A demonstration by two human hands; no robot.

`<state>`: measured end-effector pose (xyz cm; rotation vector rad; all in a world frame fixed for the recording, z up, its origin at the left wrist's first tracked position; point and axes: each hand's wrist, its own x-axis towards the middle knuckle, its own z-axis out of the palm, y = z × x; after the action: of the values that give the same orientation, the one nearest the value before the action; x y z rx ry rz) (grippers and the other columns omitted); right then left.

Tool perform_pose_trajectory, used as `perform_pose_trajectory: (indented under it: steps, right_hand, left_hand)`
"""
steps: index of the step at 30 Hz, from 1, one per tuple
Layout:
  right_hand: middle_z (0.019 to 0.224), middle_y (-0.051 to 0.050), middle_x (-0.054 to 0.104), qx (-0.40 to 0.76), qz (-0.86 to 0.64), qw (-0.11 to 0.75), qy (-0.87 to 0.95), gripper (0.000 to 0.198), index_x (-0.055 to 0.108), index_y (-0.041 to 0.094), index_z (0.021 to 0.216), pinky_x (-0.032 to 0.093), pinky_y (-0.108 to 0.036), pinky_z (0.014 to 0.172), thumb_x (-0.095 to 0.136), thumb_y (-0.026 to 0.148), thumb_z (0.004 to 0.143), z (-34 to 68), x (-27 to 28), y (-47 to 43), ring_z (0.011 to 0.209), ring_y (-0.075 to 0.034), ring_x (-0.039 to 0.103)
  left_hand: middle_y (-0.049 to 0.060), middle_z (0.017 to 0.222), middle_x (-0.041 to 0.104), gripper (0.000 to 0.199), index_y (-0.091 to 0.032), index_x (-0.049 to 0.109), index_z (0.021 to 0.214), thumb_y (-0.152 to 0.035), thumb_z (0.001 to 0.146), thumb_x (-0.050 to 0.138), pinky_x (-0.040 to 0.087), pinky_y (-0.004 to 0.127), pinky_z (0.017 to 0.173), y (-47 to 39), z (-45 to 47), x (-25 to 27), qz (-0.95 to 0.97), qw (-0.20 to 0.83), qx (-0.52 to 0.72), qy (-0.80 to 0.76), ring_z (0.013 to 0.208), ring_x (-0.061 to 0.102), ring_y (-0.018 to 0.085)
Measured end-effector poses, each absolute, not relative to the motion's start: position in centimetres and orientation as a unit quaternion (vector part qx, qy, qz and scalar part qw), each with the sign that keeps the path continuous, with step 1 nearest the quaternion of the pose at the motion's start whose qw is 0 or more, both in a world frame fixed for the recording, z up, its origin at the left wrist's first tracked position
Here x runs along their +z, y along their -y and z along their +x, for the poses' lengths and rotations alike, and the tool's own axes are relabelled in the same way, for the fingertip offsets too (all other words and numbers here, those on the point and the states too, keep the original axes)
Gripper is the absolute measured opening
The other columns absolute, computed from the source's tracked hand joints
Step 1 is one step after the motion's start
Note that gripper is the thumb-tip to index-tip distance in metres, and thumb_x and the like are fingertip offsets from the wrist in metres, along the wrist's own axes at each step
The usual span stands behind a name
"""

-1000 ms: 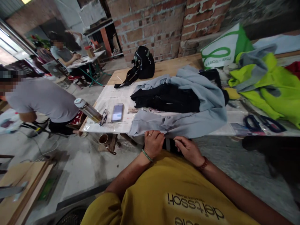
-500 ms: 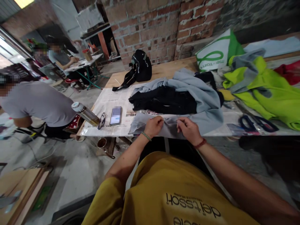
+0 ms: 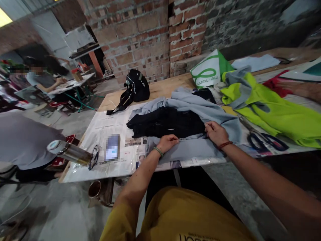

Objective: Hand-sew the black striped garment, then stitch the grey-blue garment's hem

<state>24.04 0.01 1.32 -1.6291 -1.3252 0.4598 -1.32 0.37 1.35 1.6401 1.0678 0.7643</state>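
Note:
A light grey cloth [image 3: 190,153] lies bunched and spread along the table's front edge. A black garment [image 3: 167,122] rests on top of it. My left hand [image 3: 168,144] is closed at the near edge of the black garment, its fingertips on the grey cloth. My right hand [image 3: 217,134] pinches the grey cloth beside the right end of the black garment. Its fingertips are close to the black fabric, and the exact layer between them is partly hidden.
On the left stand a phone [image 3: 112,147], glasses [image 3: 93,157] and a tilted-looking flask [image 3: 69,152]. Behind are a black bag [image 3: 137,85] and a green-white bag [image 3: 210,68]. Scissors [image 3: 267,140] and a yellow-green garment [image 3: 271,107] lie right. Another person's hand [image 3: 301,90] is far right; a seated person [image 3: 32,137] is left.
Both hands have moved forward from the table's front edge to the black garment, and further apart. The near part of the grey cloth now lies flatter. The view has shifted right.

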Motion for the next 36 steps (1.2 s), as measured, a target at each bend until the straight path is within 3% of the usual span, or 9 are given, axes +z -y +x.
perform_pose_trajectory:
  steps: [4,9,13,17,20,22,24,31,36]
  right_hand:
    - [0.057,0.003,0.055,0.254,-0.593,0.491,0.585,0.022,0.057,0.019,0.086,0.041,-0.022,0.05,0.047,0.038,0.082,20.6,2.0,1.3,0.047,-0.01,0.051]
    - [0.07,-0.001,0.062,0.293,-0.528,0.5,0.62,0.02,0.058,0.02,0.086,0.046,-0.026,0.068,0.05,0.038,0.083,16.9,2.6,2.2,0.068,-0.013,0.059]
    - [0.062,0.002,0.057,0.423,-0.487,0.538,0.543,0.022,0.055,0.02,0.087,0.047,-0.025,0.057,0.051,0.042,0.082,16.3,1.4,2.3,0.056,-0.011,0.055]
    - [0.059,0.004,0.054,0.444,-0.484,0.576,0.486,0.02,0.056,0.021,0.085,0.042,-0.022,0.051,0.054,0.04,0.081,16.9,0.0,2.9,0.051,-0.009,0.05]
    - [0.059,0.004,0.053,0.453,-0.473,0.583,0.48,0.017,0.056,0.021,0.086,0.04,-0.022,0.05,0.054,0.037,0.082,17.2,-0.2,3.2,0.05,-0.008,0.048]
    - [0.06,0.003,0.053,0.46,-0.47,0.572,0.489,0.017,0.057,0.021,0.086,0.04,-0.022,0.05,0.054,0.037,0.082,17.3,-0.2,3.3,0.051,-0.008,0.048]
    - [0.06,0.003,0.053,0.464,-0.473,0.554,0.503,0.018,0.058,0.021,0.086,0.04,-0.022,0.051,0.055,0.038,0.081,17.2,-0.3,3.2,0.052,-0.009,0.047]
    - [0.064,0.001,0.058,0.446,-0.5,0.498,0.55,0.022,0.059,0.021,0.084,0.043,-0.024,0.052,0.055,0.042,0.08,16.8,0.0,3.0,0.054,-0.01,0.049]
    - [0.089,-0.004,0.066,0.49,-0.486,0.428,0.583,0.026,0.065,0.022,0.086,0.048,-0.029,0.076,0.059,0.046,0.077,17.0,1.2,3.0,0.085,-0.016,0.059]
  left_hand:
    - [0.003,0.08,0.062,0.011,-0.013,0.068,0.07,-0.024,0.068,0.068,0.044,0.025,0.072,0.0,-2.1,1.1,0.683,0.469,0.386,-0.405,0.077,0.055,0.012]
    - [0.006,0.082,0.061,0.012,-0.016,0.07,0.07,-0.028,0.071,0.068,0.046,0.027,0.075,0.5,-2.3,2.3,0.75,0.387,0.4,-0.356,0.081,0.056,0.014]
    - [0.003,0.071,0.065,0.014,-0.015,0.069,0.073,-0.027,0.076,0.062,0.045,0.024,0.071,0.8,-2.1,2.5,0.775,0.409,0.33,-0.352,0.068,0.057,0.011]
    - [-0.001,0.059,0.059,0.016,-0.013,0.067,0.079,-0.025,0.079,0.057,0.041,0.019,0.054,0.9,-1.6,2.1,0.754,0.48,0.249,-0.371,0.053,0.05,0.007]
    - [0.002,0.066,0.062,0.012,-0.014,0.066,0.078,-0.022,0.078,0.058,0.045,0.023,0.067,0.8,-1.2,2.1,0.779,0.451,0.258,-0.35,0.066,0.055,0.01]
    - [0.005,0.081,0.065,0.008,-0.015,0.066,0.075,-0.021,0.076,0.061,0.045,0.028,0.083,0.9,-1.0,2.3,0.794,0.409,0.3,-0.335,0.084,0.057,0.014]
    - [0.006,0.087,0.065,0.007,-0.016,0.065,0.075,-0.021,0.076,0.062,0.043,0.03,0.088,1.0,-1.0,2.5,0.789,0.407,0.318,-0.333,0.089,0.057,0.015]
    - [0.002,0.075,0.064,0.009,-0.014,0.065,0.081,-0.018,0.078,0.057,0.046,0.022,0.067,1.3,-1.2,2.2,0.724,0.519,0.293,-0.347,0.07,0.057,0.011]
    - [0.003,0.078,0.067,0.008,-0.013,0.066,0.078,-0.018,0.076,0.06,0.047,0.023,0.073,1.2,-1.4,1.9,0.709,0.529,0.315,-0.343,0.075,0.059,0.013]
